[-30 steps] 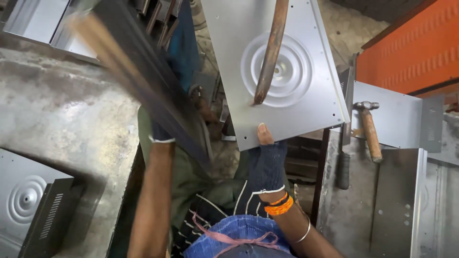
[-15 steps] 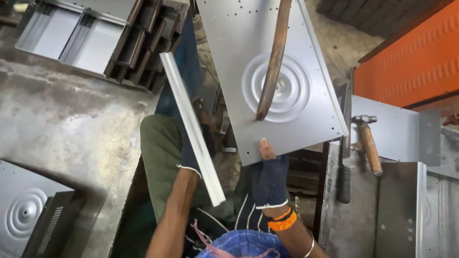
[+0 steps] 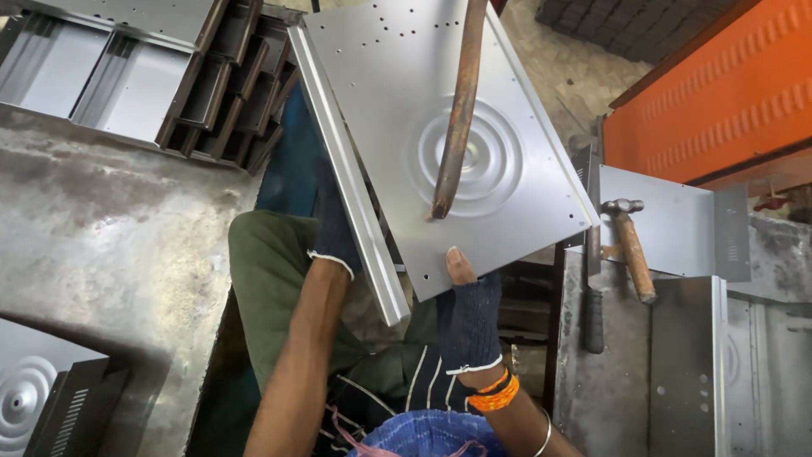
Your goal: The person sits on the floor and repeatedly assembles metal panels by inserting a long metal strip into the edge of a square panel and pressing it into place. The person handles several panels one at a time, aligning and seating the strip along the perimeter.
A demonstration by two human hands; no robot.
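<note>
**Two gloved hands on a sheet-metal panel and its side channel**

The square grey sheet-metal panel with a round embossed ring pattern [image 3: 474, 144] sat tilted before the person, its near corner low and toward the body, its far edge running out of the top of the view. The right hand [image 3: 468, 317], in a dark fingerless glove, closed its grip on that near edge, thumb pressed flat on the panel's face. The left hand [image 3: 337, 233], also in a dark glove, wrapped its grip around the long grey folded metal channel [image 3: 347, 178]. The channel lay just beside the panel's left edge; whether the two touched I could not tell. Its long axis ran diagonally, from the upper left down to a free end near the person's lap.

One rusty brown curved metal bar [image 3: 458, 110] came down from above, its tip on or just over the embossed rings.

One hammer with a wooden handle [image 3: 630, 247] lay on the grey metal surface [image 3: 626, 372] at right, head pointing away. An orange corrugated panel [image 3: 710, 93] stood behind it.
</note>
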